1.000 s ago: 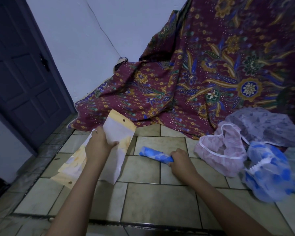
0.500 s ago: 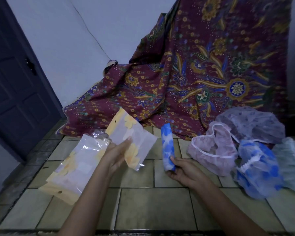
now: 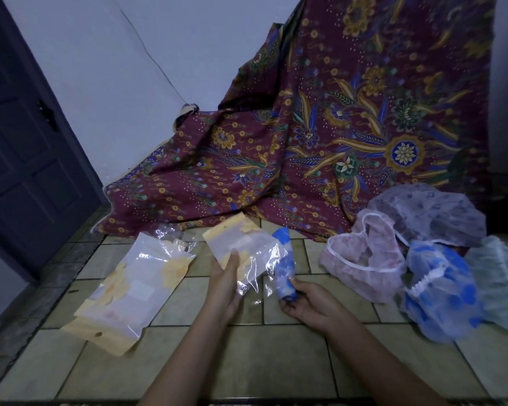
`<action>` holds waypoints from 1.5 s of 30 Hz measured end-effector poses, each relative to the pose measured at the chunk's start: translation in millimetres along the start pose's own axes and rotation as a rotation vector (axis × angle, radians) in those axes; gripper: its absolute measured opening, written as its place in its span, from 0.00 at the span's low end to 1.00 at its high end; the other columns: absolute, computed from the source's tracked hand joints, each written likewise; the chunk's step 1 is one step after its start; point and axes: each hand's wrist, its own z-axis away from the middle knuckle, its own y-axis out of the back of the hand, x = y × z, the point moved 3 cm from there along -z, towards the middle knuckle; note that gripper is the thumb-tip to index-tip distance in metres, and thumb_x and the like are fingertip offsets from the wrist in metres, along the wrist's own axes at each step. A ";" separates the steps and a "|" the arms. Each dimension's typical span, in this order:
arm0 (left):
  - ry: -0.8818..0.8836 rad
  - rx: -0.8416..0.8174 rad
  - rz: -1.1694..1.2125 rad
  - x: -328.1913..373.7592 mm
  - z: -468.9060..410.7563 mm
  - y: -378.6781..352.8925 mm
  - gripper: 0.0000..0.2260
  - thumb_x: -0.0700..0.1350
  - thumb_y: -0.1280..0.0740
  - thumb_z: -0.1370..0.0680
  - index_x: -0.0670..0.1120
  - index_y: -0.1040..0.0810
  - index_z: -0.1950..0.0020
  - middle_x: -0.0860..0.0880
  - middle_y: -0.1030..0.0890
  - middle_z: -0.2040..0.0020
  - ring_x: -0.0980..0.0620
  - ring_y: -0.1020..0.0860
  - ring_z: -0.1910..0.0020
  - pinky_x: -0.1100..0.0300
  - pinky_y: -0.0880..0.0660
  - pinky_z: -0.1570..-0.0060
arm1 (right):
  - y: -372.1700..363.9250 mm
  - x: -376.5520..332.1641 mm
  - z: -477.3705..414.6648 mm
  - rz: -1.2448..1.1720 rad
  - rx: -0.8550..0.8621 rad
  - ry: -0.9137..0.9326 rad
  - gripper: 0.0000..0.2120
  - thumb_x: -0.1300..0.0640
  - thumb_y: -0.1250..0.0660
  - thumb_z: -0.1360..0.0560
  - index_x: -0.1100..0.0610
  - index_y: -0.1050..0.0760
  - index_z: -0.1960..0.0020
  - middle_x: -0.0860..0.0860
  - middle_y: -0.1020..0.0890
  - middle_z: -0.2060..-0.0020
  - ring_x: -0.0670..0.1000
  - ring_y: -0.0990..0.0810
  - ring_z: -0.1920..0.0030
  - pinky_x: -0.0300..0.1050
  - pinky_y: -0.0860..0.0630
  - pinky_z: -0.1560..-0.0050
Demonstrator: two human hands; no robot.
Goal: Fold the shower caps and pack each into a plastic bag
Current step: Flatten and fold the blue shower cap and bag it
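Note:
My left hand (image 3: 225, 284) grips a clear plastic bag (image 3: 241, 247) with a yellow header, held just above the tiled floor. My right hand (image 3: 308, 303) holds the lower end of a rolled blue-and-white shower cap (image 3: 285, 259), standing nearly upright. The bag's open clear end touches the roll. To the right lie loose shower caps: a pink one (image 3: 361, 259), a grey-purple one (image 3: 428, 215), a blue one (image 3: 440, 291) and a pale green one (image 3: 502, 276).
A pile of more yellow-headed plastic bags (image 3: 129, 291) lies on the floor (image 3: 261, 361) to the left. A maroon batik cloth (image 3: 335, 142) drapes down the wall behind. A dark door (image 3: 21, 156) stands at the left.
My right hand lifted the rolled blue cap off the floor and stood it upright. My left hand kept one bag, brought it right against the roll; the other bags now lie on the floor.

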 end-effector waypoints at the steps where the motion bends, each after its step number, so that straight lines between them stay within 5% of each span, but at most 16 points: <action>1: 0.019 -0.029 0.021 -1.3 1.5 -1.8 0.17 0.40 0.37 0.21 0.44 0.36 0.34 0.42 0.23 0.43 0.41 0.21 0.50 0.47 0.21 0.57 | -0.5 -0.1 -0.5 0.002 0.004 0.005 0.07 0.64 0.42 0.22 0.64 0.26 0.55 0.57 0.20 0.67 0.51 0.27 0.64 0.37 0.24 0.74; 4: 0.037 -0.088 0.018 -4.7 6.0 -7.2 0.21 0.29 0.36 0.25 0.44 0.38 0.37 0.40 0.25 0.44 0.39 0.21 0.54 0.47 0.20 0.64 | -2.1 0.1 0.2 0.035 0.009 0.005 0.06 0.63 0.41 0.22 0.64 0.27 0.54 0.58 0.21 0.62 0.51 0.26 0.63 0.37 0.24 0.74; 7: 0.053 -0.058 0.029 -3.9 7.1 -10.6 0.15 0.25 0.40 0.25 0.41 0.31 0.44 0.39 0.23 0.51 0.44 0.21 0.62 0.55 0.19 0.70 | -2.1 1.3 3.4 0.045 -0.003 -0.021 0.05 0.62 0.41 0.22 0.63 0.27 0.53 0.58 0.23 0.60 0.51 0.26 0.65 0.38 0.24 0.73; 12: 0.167 -0.025 0.104 -0.2 7.7 -11.0 0.17 0.27 0.44 0.23 0.43 0.35 0.38 0.37 0.22 0.52 0.46 0.18 0.69 0.59 0.20 0.72 | 0.2 3.6 12.6 0.019 -0.035 -0.065 0.07 0.62 0.40 0.23 0.64 0.27 0.56 0.57 0.22 0.70 0.50 0.25 0.75 0.39 0.25 0.73; 18: 0.261 -0.011 0.235 2.6 5.6 -13.7 0.13 0.41 0.43 0.18 0.40 0.35 0.35 0.34 0.23 0.53 0.44 0.18 0.73 0.57 0.23 0.79 | 9.1 4.0 20.5 0.053 -0.033 -0.060 0.06 0.63 0.39 0.26 0.64 0.26 0.56 0.56 0.21 0.70 0.50 0.28 0.69 0.37 0.26 0.73; 22: 0.264 0.039 0.306 1.3 -0.7 -16.5 0.16 0.41 0.42 0.19 0.38 0.37 0.32 0.32 0.25 0.45 0.42 0.18 0.72 0.57 0.23 0.79 | 12.4 5.1 28.2 0.104 -0.049 -0.056 0.08 0.62 0.36 0.33 0.65 0.26 0.56 0.56 0.21 0.70 0.50 0.26 0.71 0.38 0.26 0.74; 28: 0.241 0.072 0.326 -2.5 -10.4 -17.1 0.18 0.38 0.43 0.19 0.37 0.41 0.30 0.30 0.30 0.37 0.38 0.18 0.70 0.51 0.20 0.73 | 15.8 4.9 39.2 0.069 -0.111 -0.055 0.09 0.61 0.36 0.34 0.65 0.26 0.56 0.56 0.21 0.70 0.49 0.24 0.75 0.39 0.26 0.74; 31: 0.253 0.059 0.343 -3.2 -11.0 -18.2 0.20 0.39 0.43 0.19 0.40 0.43 0.28 0.29 0.31 0.36 0.33 0.20 0.51 0.50 0.20 0.70 | 19.1 5.4 41.0 0.036 -0.137 -0.068 0.11 0.62 0.31 0.36 0.66 0.24 0.56 0.56 0.19 0.69 0.49 0.24 0.75 0.39 0.26 0.74; 33: 0.252 0.063 0.371 -2.7 -11.7 -19.4 0.20 0.39 0.43 0.19 0.41 0.43 0.27 0.29 0.33 0.35 0.32 0.25 0.41 0.51 0.20 0.72 | 21.4 6.0 39.5 0.021 -0.181 -0.062 0.20 0.63 0.19 0.48 0.67 0.19 0.59 0.58 0.18 0.66 0.50 0.24 0.74 0.40 0.25 0.73; 36: 0.247 0.059 0.406 -1.8 -13.1 -20.8 0.20 0.41 0.43 0.19 0.42 0.42 0.28 0.31 0.29 0.38 0.36 0.23 0.46 0.52 0.20 0.73 | 25.5 9.1 36.9 0.044 -0.220 -0.064 0.28 0.62 0.16 0.63 0.66 0.18 0.64 0.58 0.17 0.64 0.50 0.25 0.73 0.41 0.26 0.72; 42: 0.269 0.022 0.313 -6.1 -7.8 -26.1 0.17 0.43 0.44 0.18 0.42 0.37 0.30 0.32 0.28 0.36 0.39 0.25 0.39 0.56 0.19 0.69 | 24.3 13.6 34.8 0.087 -0.250 -0.048 0.29 0.61 0.16 0.62 0.66 0.18 0.62 0.59 0.18 0.65 0.51 0.23 0.74 0.39 0.26 0.74; 45: 0.265 0.006 0.295 -4.6 -7.7 -26.1 0.17 0.43 0.43 0.18 0.41 0.37 0.30 0.32 0.27 0.37 0.40 0.23 0.45 0.57 0.19 0.70 | 24.5 13.2 35.6 0.148 -0.229 -0.042 0.21 0.61 0.19 0.48 0.67 0.19 0.58 0.58 0.17 0.64 0.50 0.23 0.73 0.38 0.27 0.74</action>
